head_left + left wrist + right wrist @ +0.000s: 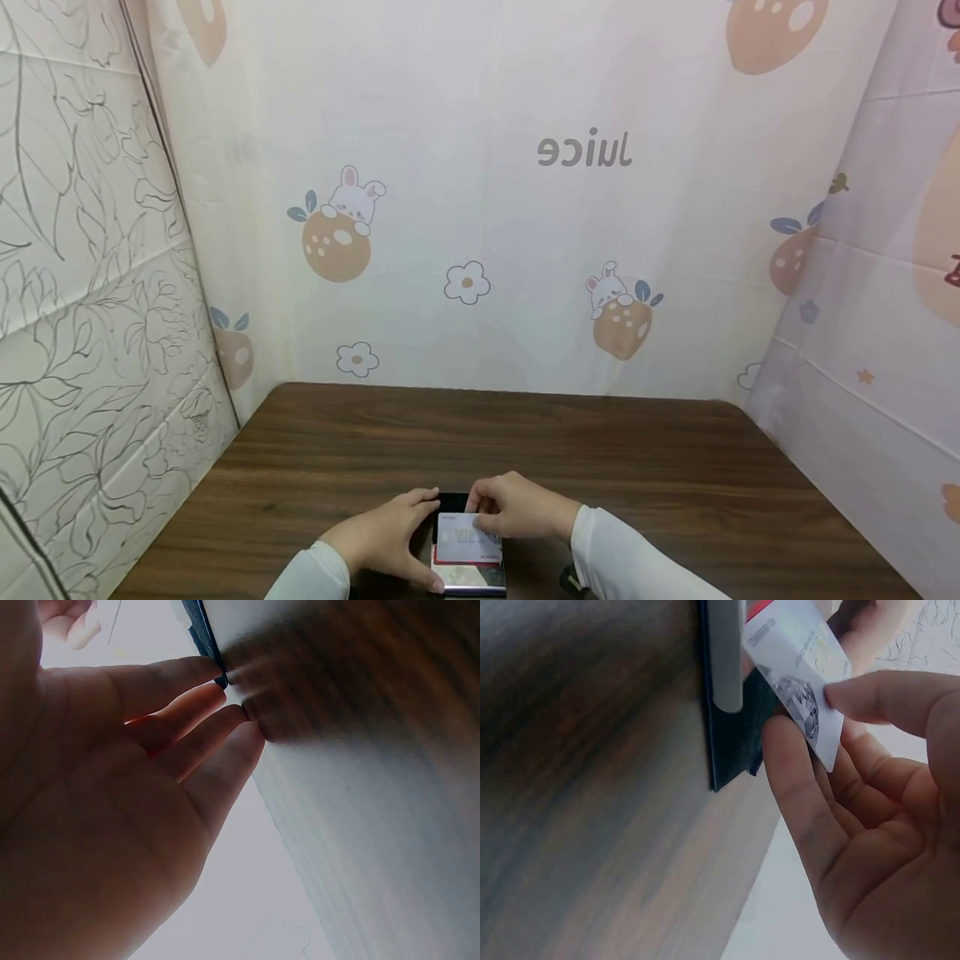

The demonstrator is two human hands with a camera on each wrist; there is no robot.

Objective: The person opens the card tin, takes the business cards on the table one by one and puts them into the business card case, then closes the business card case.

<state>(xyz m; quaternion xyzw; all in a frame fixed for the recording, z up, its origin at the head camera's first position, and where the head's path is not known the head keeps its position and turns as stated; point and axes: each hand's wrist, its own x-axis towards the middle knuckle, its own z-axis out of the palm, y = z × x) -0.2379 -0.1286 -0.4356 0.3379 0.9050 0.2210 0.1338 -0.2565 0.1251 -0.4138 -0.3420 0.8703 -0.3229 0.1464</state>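
Observation:
My right hand pinches a pale card between thumb and fingers; the right wrist view shows the card tilted, with a dark grey picture printed near one end. Below the card lies a flat black case on the table, much of it covered. A light, picture-printed layer with a red strip shows at its near part. On the case's left side rests my left hand, thumb at the near corner and fingers by the far one. Its fairly straight fingers touch the black edge in the left wrist view.
The dark wood-grain table extends beyond both hands. Patterned cloth hangs behind it and at both sides. A small dark object sits beside the right cuff.

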